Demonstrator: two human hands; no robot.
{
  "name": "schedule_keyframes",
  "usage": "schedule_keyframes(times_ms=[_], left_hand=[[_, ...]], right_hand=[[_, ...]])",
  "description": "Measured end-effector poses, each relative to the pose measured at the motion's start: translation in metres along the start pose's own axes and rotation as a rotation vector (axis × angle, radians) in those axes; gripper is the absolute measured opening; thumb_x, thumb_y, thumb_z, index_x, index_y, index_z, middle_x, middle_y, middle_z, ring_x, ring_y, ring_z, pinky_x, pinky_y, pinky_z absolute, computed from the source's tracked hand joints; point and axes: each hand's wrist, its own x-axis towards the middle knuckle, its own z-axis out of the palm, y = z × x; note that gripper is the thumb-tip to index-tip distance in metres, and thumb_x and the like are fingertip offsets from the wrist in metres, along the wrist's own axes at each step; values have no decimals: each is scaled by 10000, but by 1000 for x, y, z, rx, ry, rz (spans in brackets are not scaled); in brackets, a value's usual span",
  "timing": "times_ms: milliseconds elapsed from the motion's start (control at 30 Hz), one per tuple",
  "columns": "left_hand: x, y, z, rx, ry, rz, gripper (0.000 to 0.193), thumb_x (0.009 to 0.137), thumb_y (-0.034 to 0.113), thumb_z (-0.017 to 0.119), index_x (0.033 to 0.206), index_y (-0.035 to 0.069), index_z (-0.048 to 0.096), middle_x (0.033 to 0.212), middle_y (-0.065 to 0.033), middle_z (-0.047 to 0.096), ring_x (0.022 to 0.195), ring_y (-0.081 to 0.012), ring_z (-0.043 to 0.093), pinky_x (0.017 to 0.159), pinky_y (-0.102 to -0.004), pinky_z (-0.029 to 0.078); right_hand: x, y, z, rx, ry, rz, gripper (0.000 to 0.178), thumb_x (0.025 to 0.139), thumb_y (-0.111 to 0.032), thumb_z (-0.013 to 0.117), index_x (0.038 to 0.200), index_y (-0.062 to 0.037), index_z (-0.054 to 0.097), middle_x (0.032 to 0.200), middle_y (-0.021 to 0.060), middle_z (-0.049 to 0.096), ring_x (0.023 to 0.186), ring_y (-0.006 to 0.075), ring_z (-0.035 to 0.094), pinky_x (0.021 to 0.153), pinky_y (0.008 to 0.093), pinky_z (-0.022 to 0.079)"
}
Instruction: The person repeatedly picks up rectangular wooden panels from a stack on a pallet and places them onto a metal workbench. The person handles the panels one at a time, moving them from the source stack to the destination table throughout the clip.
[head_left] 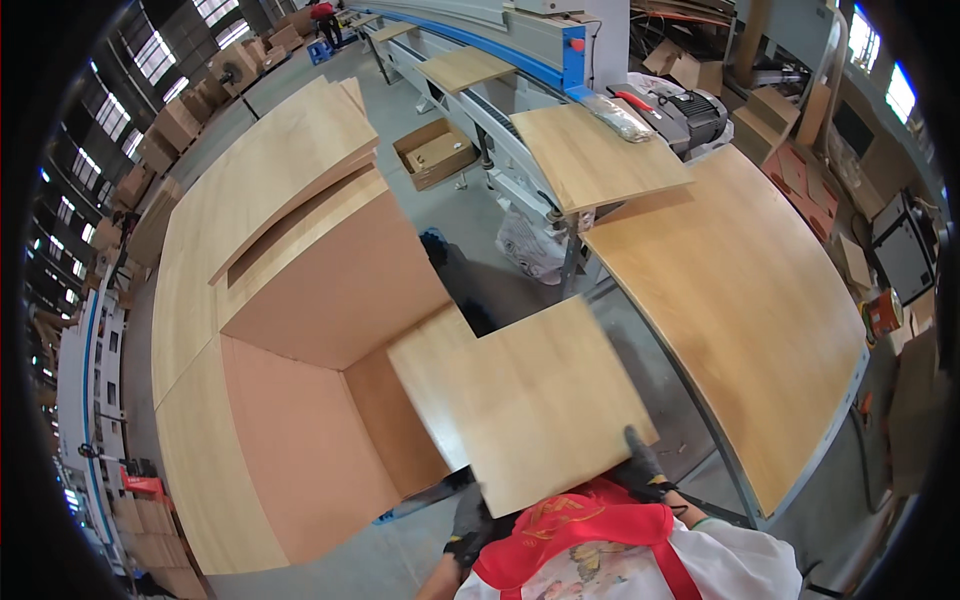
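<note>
In front of my body I carry a light wood-grain panel [530, 400], roughly square and slightly tilted. My right hand [640, 468], in a dark glove, grips its near right corner with the thumb on top. At the near left corner my left hand [470, 520], gloved too, closes on the edge; its fingers are mostly hidden. The panel's far left part overlaps the low stack in the gap of a large pile of wood-grain boards [190, 390], whose inner sides [340, 280] show pinkish-brown edges.
To the right stands a metal-framed table with a wide wooden top [740, 300]. Another panel [600, 155] lies at the end of a long blue and grey machine [570, 60]. An electric motor [695, 115], a cardboard box [435, 155] and a plastic bag [530, 245] are nearby.
</note>
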Motion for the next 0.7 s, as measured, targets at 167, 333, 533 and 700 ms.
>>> schedule_keyframes(times_ms=[167, 333, 533, 700], left_hand=[[-31, 22, -30, -1781, 866, -1070, 823, 961, 545, 511, 1500, -6, 220, 1535, -208, 295, 1415, -334, 313, 1178, -487, 283], [-4, -56, -11, -1413, 280, -826, 837, 886, 624, 590, 1403, 4, 367, 1413, -253, 452, 1266, -454, 453, 1032, -600, 421], [65, -86, -18, -967, 226, -424, 530, 916, 497, 583, 1283, 118, 530, 1348, -130, 559, 1221, -358, 510, 1011, -542, 414], [70, -64, -22, -1636, 449, -799, 514, 913, 486, 608, 1279, 132, 534, 1315, -125, 587, 1197, -357, 545, 1009, -600, 398]], right_hand=[[78, 90, -36, 30, 73, 108, 389, 1006, -314, 572, 1303, -63, 564, 1298, 64, 608, 1204, 167, 557, 1015, 295, 476], [133, 161, 24, -203, -94, 207, 528, 1018, -393, 511, 1436, -90, 401, 1435, 131, 493, 1305, 314, 480, 1101, 463, 399], [163, 170, 34, -816, 181, 491, 689, 933, -553, 587, 1383, -52, 445, 1304, 241, 563, 1186, 346, 549, 978, 463, 479], [186, 133, -5, -802, -47, 650, 642, 913, -521, 638, 1272, -2, 521, 1196, 214, 645, 993, 317, 622, 886, 419, 502]])
